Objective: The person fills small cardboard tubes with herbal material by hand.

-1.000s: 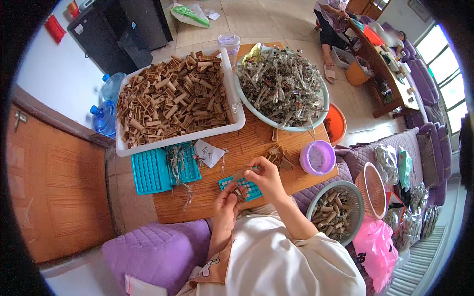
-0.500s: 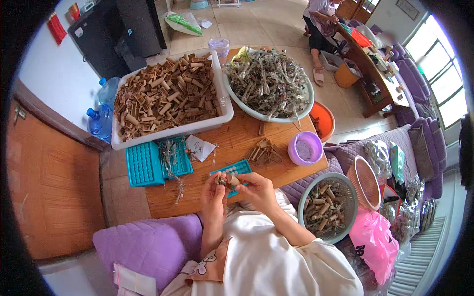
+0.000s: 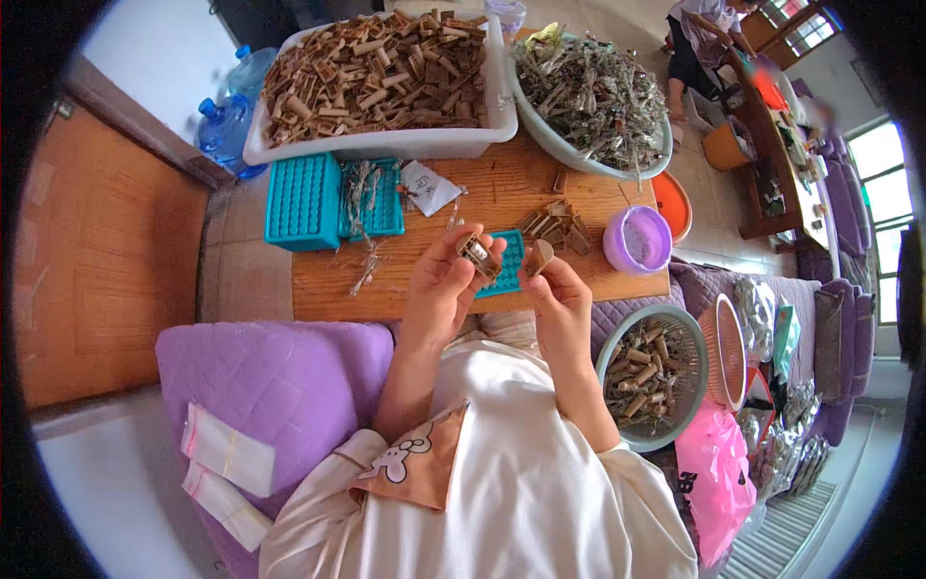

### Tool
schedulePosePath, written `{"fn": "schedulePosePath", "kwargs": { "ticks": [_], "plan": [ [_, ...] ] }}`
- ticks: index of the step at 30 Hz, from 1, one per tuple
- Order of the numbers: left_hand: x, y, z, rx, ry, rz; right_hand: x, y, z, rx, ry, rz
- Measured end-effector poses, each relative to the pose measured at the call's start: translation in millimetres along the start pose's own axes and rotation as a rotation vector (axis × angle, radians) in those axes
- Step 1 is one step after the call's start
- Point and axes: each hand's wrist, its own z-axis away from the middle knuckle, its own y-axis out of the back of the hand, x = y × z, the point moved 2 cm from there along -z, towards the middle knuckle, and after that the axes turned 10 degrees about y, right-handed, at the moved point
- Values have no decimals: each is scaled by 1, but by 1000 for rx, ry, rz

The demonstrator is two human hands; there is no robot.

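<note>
My left hand [image 3: 436, 294] grips a brown plastic half-casing [image 3: 479, 259], its hollow side up and a small white part inside it. My right hand [image 3: 562, 311] pinches a second brown casing piece [image 3: 539, 257] between thumb and fingers, apart from the first. Beyond and between my hands lies a teal pitted tray [image 3: 503, 267], partly hidden by the left one. A small heap of brown casing halves [image 3: 559, 228] rests on the wooden table [image 3: 405, 280] past my right hand.
A white bin [image 3: 405, 142] heaped with brown casings and a pale basin [image 3: 617, 164] of wire bundles stand behind. Teal trays [image 3: 304, 203] sit at left. A purple bucket [image 3: 639, 241] and a grey basket [image 3: 696, 376] of casings are at right. Another person [image 3: 709, 39] works far right.
My hands have moved apart; before, they were together over a casing. Now each holds a separate piece, with the left one's inside showing. The whole view has shifted.
</note>
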Motion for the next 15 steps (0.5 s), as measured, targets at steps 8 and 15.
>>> {"fn": "schedulePosePath", "kwargs": {
  "ticks": [8,15],
  "plan": [
    [-1,-6,7,2,-32,-47,-10,-19,7,-101,42,167],
    [1,-6,11,98,-76,-265,-5,-22,0,-127,145,355]
  ]
}}
